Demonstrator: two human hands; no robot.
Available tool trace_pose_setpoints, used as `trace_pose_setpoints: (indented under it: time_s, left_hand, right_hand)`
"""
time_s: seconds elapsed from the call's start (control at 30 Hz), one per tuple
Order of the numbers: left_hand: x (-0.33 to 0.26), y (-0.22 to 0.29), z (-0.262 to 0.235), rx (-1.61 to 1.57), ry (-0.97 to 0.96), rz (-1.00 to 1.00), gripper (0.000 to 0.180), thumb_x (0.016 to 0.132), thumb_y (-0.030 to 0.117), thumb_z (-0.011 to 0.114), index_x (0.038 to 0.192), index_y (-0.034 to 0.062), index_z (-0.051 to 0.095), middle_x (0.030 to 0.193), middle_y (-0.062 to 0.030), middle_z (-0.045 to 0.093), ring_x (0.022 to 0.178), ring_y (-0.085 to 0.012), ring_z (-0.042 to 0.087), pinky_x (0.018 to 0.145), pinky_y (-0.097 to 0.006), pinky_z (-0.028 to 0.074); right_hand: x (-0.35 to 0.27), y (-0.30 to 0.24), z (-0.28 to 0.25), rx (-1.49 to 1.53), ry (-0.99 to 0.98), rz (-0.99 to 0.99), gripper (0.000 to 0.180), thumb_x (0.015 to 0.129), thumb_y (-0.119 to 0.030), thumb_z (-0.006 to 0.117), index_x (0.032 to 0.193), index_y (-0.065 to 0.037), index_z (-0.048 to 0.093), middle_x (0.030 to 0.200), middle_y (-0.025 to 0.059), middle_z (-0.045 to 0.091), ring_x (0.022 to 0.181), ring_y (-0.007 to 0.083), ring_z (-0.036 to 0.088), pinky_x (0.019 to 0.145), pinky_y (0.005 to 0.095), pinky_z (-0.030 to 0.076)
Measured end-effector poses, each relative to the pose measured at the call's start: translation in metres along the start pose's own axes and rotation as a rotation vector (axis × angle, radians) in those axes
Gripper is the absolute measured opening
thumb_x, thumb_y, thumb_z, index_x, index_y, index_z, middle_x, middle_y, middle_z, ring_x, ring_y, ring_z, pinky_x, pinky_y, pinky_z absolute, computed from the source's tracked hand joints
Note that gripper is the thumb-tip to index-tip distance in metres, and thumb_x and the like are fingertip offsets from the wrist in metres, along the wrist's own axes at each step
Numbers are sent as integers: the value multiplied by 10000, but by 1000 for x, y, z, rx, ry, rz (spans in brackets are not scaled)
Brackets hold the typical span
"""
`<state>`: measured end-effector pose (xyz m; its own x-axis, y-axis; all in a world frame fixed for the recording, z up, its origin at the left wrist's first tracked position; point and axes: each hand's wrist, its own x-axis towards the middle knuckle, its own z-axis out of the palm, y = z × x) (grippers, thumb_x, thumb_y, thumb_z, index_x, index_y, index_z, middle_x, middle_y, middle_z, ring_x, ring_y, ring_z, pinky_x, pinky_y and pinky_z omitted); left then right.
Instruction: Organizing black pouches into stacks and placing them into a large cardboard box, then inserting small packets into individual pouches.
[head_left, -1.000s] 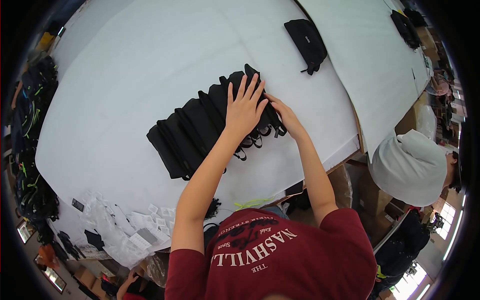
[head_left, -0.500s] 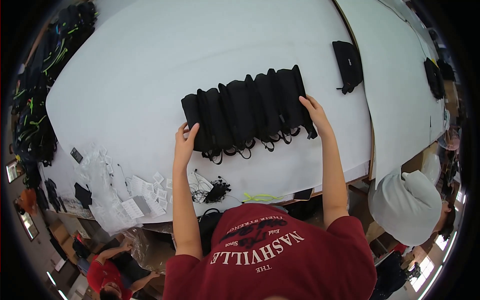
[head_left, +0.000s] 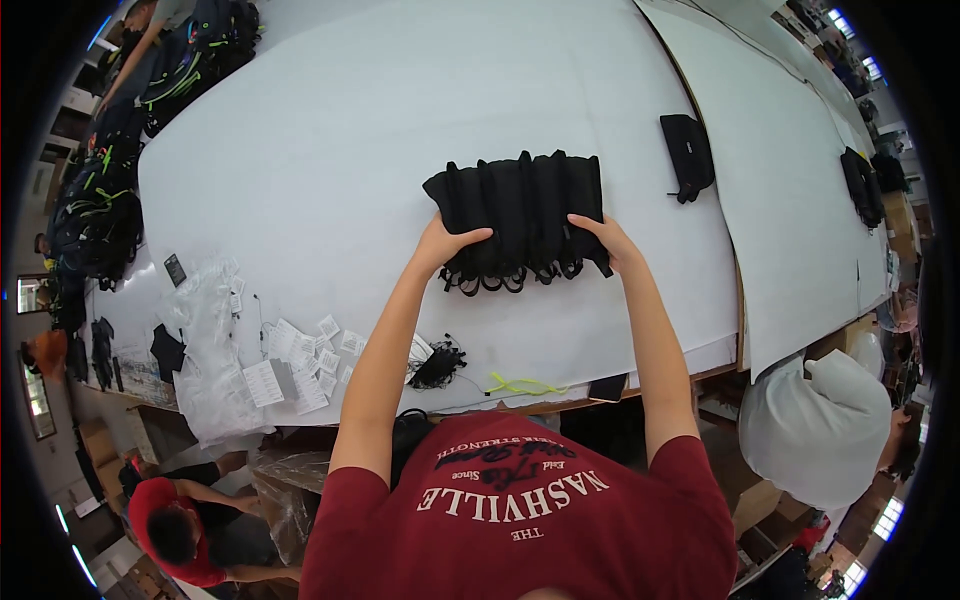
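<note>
I note the row of black pouches (head_left: 520, 215) lying crosswise on the white counter (head_left: 330, 170), my left hand (head_left: 445, 245) and right hand (head_left: 608, 238) clasped on its opposite ends, equally near.

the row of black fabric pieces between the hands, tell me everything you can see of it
The row of black fabric pieces is a bunched, overlapping stack of soft, matte black textile items standing side by side like a fanned file, with looped black straps or cords hanging from its near edge. It lies on the white table, near the middle. The left hand presses its left end and the right hand its right end, squeezing the row together. What kind of item each piece is cannot be told.
</note>
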<state>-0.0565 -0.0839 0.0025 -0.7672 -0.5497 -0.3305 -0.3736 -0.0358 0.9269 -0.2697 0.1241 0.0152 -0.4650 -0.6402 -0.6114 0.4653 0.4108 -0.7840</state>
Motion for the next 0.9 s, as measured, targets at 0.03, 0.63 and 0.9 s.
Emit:
trace_pose_setpoints:
  time_s: [0.03, 0.63, 0.9]
  left_hand:
    - [-3, 4, 1, 17, -2, 12, 822, 634, 383, 817, 1261, -20, 470, 1211, -159, 571, 1130, -258, 547, 956, -343, 424]
    - [-202, 11, -113, 69, 316, 101, 947, 532, 417, 833, 1277, -11, 434, 1166, -184, 595, 1092, -310, 568, 948, -354, 428]
    - [-315, -31, -174, -18, 409, 31, 916, 564, 389, 824, 1268, -34, 417, 1164, -203, 590, 1074, -313, 577, 936, -347, 435]
  right_hand:
    - [-5, 3, 0, 14, -1, -15, 592, 761, -303, 752, 1188, 38, 525, 1057, 119, 608, 936, 191, 611, 812, 308, 501]
    - [-96, 26, 144, 18, -190, -138, 643, 861, -225, 645, 1383, -3, 342, 1312, 125, 491, 1155, 254, 528, 945, 359, 458]
    - [-144, 58, 246, -30, -298, -74, 650, 870, -233, 630, 1394, -11, 318, 1330, 137, 472, 1181, 271, 501, 969, 389, 441]
